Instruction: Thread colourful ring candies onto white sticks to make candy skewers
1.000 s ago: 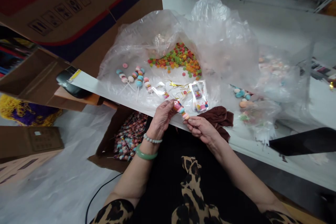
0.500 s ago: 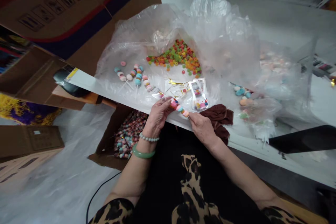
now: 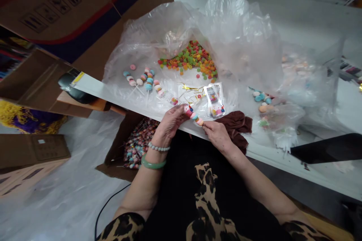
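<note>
A short stick of pastel disc-shaped pieces (image 3: 195,116), pink, blue and orange, stretches between my two hands above the table's front edge. My left hand (image 3: 173,120) pinches its upper end, where a printed pink and blue piece of wrapper (image 3: 188,110) shows. At the lower end, the fingertips of my right hand (image 3: 217,134) are closed on it; any stick inside them is hidden. Just beyond my left hand lies a clear printed packet (image 3: 169,97). A small pile of printed packets (image 3: 214,99) and gold twist ties (image 3: 190,89) lie beyond my hands.
Several similar disc sticks (image 3: 148,79) lie at left on plastic sheeting (image 3: 135,52). Orange and green beads (image 3: 198,58) are heaped behind. A brown cloth (image 3: 236,124) lies by my right hand. An open carton (image 3: 113,158) of finished-looking sticks stands below left; a large box (image 3: 93,19) rises at left.
The clear packet beyond my left hand now lies flatter and shows more of its print. Both hands keep their grip on the disc stick, almost in place. The view shifts slightly.
</note>
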Demonstrator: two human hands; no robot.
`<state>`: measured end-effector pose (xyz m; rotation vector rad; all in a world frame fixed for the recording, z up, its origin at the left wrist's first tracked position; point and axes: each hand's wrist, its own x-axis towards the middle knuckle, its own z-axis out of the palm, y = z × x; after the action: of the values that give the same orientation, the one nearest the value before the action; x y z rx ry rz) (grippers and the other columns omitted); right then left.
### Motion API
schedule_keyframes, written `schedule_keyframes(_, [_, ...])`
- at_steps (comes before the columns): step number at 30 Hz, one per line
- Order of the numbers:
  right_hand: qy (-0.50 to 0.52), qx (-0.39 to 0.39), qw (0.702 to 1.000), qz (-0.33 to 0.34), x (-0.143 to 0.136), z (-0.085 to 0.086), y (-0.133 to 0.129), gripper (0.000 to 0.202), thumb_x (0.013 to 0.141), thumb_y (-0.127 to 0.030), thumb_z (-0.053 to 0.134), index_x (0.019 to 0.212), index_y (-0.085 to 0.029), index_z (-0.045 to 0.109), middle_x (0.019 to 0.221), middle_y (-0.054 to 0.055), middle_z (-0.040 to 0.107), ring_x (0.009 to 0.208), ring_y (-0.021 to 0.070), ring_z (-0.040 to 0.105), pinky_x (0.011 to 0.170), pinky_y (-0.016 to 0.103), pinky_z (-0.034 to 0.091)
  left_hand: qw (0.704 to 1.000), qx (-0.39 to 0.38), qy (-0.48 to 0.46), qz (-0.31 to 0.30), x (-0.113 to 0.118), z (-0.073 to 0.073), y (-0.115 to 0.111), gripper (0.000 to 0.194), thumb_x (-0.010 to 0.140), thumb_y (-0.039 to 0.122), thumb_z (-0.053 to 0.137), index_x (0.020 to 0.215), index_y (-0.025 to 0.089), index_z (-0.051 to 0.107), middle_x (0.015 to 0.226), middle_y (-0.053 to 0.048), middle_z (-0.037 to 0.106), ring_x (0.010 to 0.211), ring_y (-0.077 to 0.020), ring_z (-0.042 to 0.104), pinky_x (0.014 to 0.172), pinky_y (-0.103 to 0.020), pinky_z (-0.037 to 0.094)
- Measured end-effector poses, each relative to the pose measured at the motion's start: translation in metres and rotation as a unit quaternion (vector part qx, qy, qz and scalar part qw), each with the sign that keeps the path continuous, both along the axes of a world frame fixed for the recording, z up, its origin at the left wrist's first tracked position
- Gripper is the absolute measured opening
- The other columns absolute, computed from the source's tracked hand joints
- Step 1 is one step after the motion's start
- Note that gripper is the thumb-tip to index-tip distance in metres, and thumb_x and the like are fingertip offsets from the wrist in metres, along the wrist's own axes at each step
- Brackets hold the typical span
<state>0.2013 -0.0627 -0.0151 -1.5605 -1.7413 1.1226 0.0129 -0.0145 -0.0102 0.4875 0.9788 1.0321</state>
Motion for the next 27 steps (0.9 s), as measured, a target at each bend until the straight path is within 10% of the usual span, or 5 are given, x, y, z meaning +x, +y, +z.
schedule_keyframes(13, [0.092,-0.088,0.992,0.017,-0.006,0.003,0.0,0.023,0.08,-0.03,0.051,0.062,-0.018,0.059,0.056,-0.003,0.046,0.054,0.0101,0.043,0.054,0.023,0.03,0.983,0.002,-0.041,0.179,0.005,-0.011,0.008,0.019,0.061,0.016,0.082,0.068,0.011,0.066,0.065,0.0,0.065,0.061,-0.0074,0.061,0.063,-0.018,0.051])
schedule_keyframes(21, [0.161,-0.189,0.968,-0.039,-0.008,-0.009,0.001,0.024,0.077,-0.039,0.056,0.074,-0.017,0.065,0.054,-0.004,0.048,0.045,0.0084,0.035,0.046,0.023,0.025,0.993,-0.033,-0.016,0.109,0.008,-0.005,0.004,0.039,0.077,0.051,0.069,0.08,0.012,0.067,0.069,-0.005,0.068,0.061,-0.0137,0.064,0.065,-0.027,0.054])
schedule_keyframes(27, [0.089,-0.132,0.987,-0.003,-0.008,-0.003,-0.001,0.023,0.082,-0.033,0.05,0.071,-0.017,0.063,0.055,-0.003,0.05,0.048,0.0103,0.041,0.05,0.024,0.03,0.998,0.032,0.035,0.034,0.015,-0.008,-0.004,0.037,0.059,0.04,0.084,0.071,0.011,0.067,0.069,-0.004,0.068,0.07,-0.0147,0.065,0.073,-0.027,0.052])
